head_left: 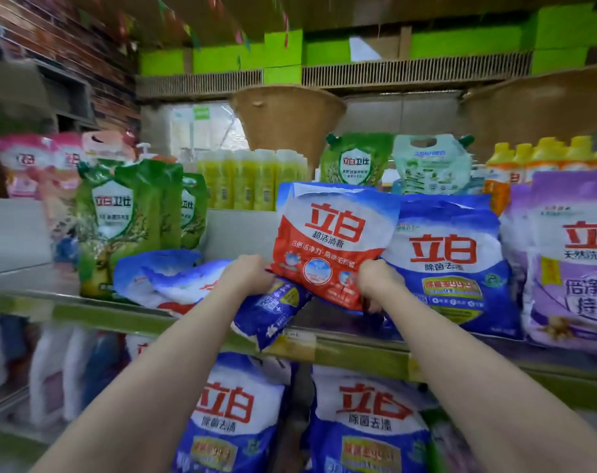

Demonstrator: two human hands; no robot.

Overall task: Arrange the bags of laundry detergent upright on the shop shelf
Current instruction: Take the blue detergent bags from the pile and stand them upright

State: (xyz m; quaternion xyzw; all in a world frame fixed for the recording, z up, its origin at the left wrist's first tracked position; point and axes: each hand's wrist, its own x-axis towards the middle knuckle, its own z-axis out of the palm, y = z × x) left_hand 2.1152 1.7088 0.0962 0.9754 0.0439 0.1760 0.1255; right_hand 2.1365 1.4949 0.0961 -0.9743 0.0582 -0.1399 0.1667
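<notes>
Hands at work on a shop shelf: the left hand and right hand both grip the lower edge of a red-and-white detergent bag, fingers curled onto its bottom corners, at centre of view. The bag stands nearly upright, tipped a little toward 11 o'clock, its base apparently resting partly on a fallen blue bag that juts over the shelf's front lip toward 6 o'clock. At 3 o'clock, touching the held bag's side, a blue detergent bag already stands upright, with a purple bag beyond it. At 9 o'clock more blue-and-white bags lie slumped flat, in front of upright green pouches.

To seat this bag well, the judgement is that its base needs to come down flat on the bare shelf rather than on the fallen bag beneath, so that bag should probably be cleared or pushed aside first. Squaring the bottom seam, shaking the powder down and leaning the bag lightly against its blue neighbour would help it hold. The overhanging bag looks likely to slide off if nudged.
</notes>
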